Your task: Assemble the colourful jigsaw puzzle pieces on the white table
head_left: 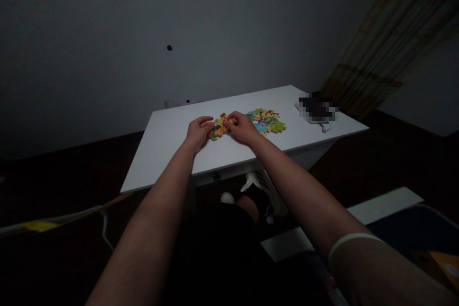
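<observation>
On a small white table (168, 153) lie colourful jigsaw puzzle pieces. My left hand (198, 132) and my right hand (241, 126) meet over a small joined cluster of yellow and orange pieces (219, 127). Both hands have their fingers curled and pinch the edges of that cluster, the left from the left side, the right from the right. A looser pile of blue, green and yellow pieces (267, 120) lies just right of my right hand, untouched.
A dark blurred object (317, 108) with a white part sits at the table's far right corner. A grey wall stands behind the table, a striped curtain (387, 43) at right. White sneakers (260, 184) show under the table. White boards (380, 205) lie on the dark floor.
</observation>
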### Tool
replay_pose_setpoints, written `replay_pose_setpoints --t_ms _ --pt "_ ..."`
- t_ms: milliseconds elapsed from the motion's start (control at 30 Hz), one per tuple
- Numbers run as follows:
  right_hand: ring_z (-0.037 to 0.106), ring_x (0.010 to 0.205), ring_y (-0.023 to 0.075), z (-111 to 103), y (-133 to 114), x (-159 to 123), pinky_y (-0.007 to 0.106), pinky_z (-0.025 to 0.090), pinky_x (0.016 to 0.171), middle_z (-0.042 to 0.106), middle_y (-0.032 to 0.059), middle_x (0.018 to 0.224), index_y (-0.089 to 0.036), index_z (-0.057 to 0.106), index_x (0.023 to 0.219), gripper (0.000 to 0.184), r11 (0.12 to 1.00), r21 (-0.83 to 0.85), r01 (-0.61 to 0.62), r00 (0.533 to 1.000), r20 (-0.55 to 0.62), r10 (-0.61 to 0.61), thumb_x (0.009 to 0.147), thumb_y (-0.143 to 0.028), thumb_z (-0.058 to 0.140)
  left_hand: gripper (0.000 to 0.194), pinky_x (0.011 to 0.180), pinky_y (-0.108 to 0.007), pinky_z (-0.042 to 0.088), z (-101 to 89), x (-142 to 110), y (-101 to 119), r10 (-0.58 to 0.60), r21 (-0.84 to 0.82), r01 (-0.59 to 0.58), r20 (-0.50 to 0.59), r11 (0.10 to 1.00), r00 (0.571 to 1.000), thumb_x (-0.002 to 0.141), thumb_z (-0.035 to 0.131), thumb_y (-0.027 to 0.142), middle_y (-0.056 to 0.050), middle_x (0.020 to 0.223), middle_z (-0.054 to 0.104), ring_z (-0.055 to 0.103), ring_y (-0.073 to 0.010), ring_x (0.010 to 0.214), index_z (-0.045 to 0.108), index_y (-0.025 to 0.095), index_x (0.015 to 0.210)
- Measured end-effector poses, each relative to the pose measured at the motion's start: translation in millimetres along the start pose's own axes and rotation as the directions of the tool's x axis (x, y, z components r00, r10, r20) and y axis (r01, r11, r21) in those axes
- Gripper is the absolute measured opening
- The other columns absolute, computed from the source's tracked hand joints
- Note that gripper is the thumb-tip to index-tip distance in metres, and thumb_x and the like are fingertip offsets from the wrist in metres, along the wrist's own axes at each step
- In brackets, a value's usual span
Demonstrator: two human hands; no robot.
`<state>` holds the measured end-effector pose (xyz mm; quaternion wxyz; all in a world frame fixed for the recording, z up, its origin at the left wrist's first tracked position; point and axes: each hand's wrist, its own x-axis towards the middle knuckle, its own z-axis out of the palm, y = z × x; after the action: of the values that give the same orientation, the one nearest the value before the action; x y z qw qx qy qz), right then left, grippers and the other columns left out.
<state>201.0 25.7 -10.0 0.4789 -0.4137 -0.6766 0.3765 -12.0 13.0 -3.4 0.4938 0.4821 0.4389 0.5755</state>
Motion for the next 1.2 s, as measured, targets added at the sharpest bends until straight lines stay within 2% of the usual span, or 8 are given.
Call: replay_pose_setpoints --t_ms 367,600,767,967,1133,1200 --pt "0.078 0.071 0.0225 -0.8 2.2 1.0 0.033 0.059 0.066 0.081 0.0012 0.081 -0.026 0.070 0.104 0.020 0.999 -0.039 -0.008 1.000 -0.005 0.008 0.098 -0.042 0.081 0.057 0.089 -0.042 0.066 -2.3 -5.4 1.2 0.011 -0.012 -0.010 0.076 1.000 0.997 0.064 0.105 0.019 -0.009 0.096 0.082 0.077 -0.0202 0.083 0.078 0.015 0.115" --pt "0.077 0.072 0.0226 -1.6 3.8 0.9 0.033 0.059 0.066 0.081 0.0027 0.084 -0.026 0.070 0.104 0.019 1.000 -0.026 -0.013 1.000 0.014 0.014 0.096 -0.040 0.081 0.059 0.090 -0.043 0.067 -4.4 -5.1 0.3 0.027 -0.001 -0.027 0.091 1.000 0.995 0.059 0.104 0.018 -0.008 0.100 0.082 0.078 -0.0211 0.086 0.080 0.017 0.113" --pt "0.073 0.078 0.0224 -4.0 1.9 -0.3 0.033 0.055 0.069 0.078 0.0009 0.085 -0.026 0.072 0.104 0.021 0.992 -0.121 0.032 0.999 -0.008 -0.034 0.092 -0.041 0.082 0.060 0.096 -0.046 0.068 -4.0 -5.0 1.5 0.028 0.011 -0.029 0.085 1.000 0.996 0.054 0.103 0.013 -0.009 0.106 0.080 0.078 -0.0222 0.092 0.081 0.017 0.110" --pt "0.069 0.082 0.0219 -5.4 -3.8 -1.8 0.035 0.055 0.078 0.079 0.0027 0.092 -0.024 0.074 0.102 0.019 0.975 -0.209 0.074 0.997 -0.011 -0.078 0.090 -0.037 0.082 0.061 0.092 -0.044 0.068 -3.8 -5.2 1.8 0.029 0.032 -0.032 0.087 0.999 0.996 0.055 0.103 0.012 -0.009 0.108 0.079 0.076 -0.0210 0.089 0.082 0.016 0.112" --pt "0.072 0.088 0.0222 -1.9 -0.7 -1.0 0.035 0.058 0.082 0.081 0.0036 0.098 -0.024 0.074 0.103 0.017 0.988 -0.144 0.063 0.998 -0.008 -0.064 0.093 -0.037 0.080 0.058 0.085 -0.037 0.066 -5.7 -2.2 1.1 0.005 0.022 -0.007 0.095 1.000 0.995 0.058 0.100 0.010 -0.007 0.105 0.078 0.075 -0.0181 0.086 0.082 0.016 0.113" --pt "0.073 0.089 0.0215 -1.0 1.0 -0.4 0.035 0.059 0.085 0.081 0.0027 0.099 -0.025 0.073 0.108 0.019 0.994 -0.092 0.057 0.998 -0.031 -0.060 0.094 -0.037 0.079 0.057 0.086 -0.036 0.066 -12.5 -0.7 4.3 -0.048 0.033 0.043 0.140 0.999 0.989 0.063 0.098 0.008 -0.008 0.108 0.078 0.076 -0.0179 0.087 0.082 0.016 0.117"
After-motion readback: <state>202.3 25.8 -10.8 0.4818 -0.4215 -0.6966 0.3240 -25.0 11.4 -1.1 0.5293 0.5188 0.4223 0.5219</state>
